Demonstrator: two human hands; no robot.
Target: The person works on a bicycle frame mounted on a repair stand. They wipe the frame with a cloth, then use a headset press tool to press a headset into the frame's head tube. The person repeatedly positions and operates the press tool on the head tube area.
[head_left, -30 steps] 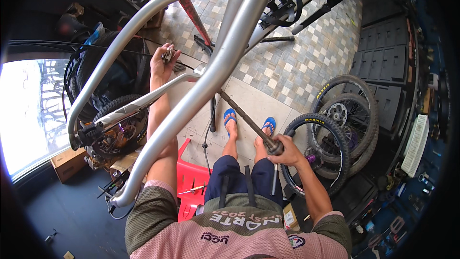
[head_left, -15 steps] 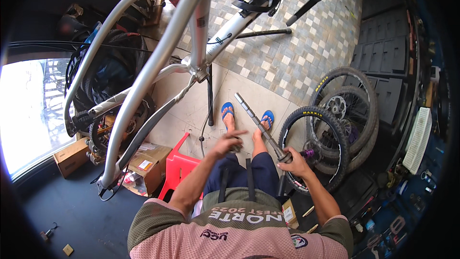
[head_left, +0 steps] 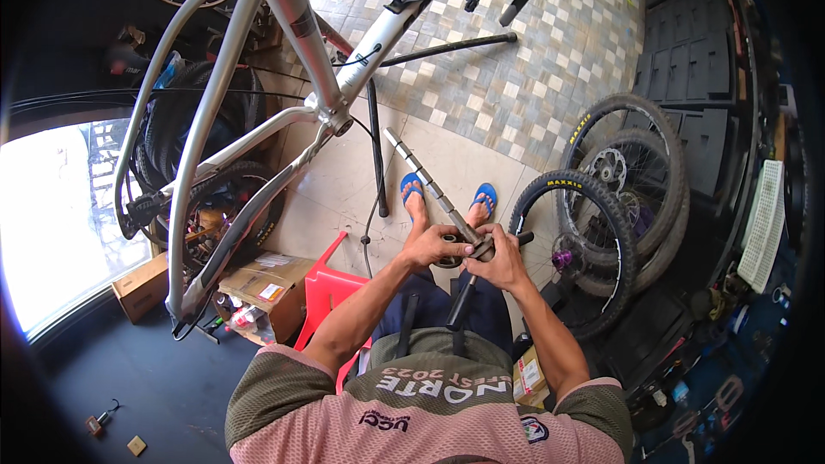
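In front of my knees is a long metal shaft tool (head_left: 421,174) with dark bands along it and black handles (head_left: 461,302) at its near end. It slants up and to the left, toward my feet. My right hand (head_left: 500,259) is closed around the tool's thick head, between the handles. My left hand (head_left: 432,246) meets it there, fingers closed on a dark round part with an opening (head_left: 447,252). The fingers partly hide that part, and whether it is joined to the shaft cannot be told. A silver bike frame (head_left: 225,77) stands to the left, its bottom bracket shell (head_left: 339,124) facing me.
Bike wheels (head_left: 571,249) lean together at the right. At the left are a red plastic stool (head_left: 331,288), a cardboard box (head_left: 271,288) and stacked tires (head_left: 193,133). A black stand leg (head_left: 376,150) rises beyond the tool. Hand tools (head_left: 730,391) lie at lower right.
My left hand has come right and closed on the dark round part at the tool's head. My right hand has brought the tool left, in front of my lap. The view has shifted slightly.
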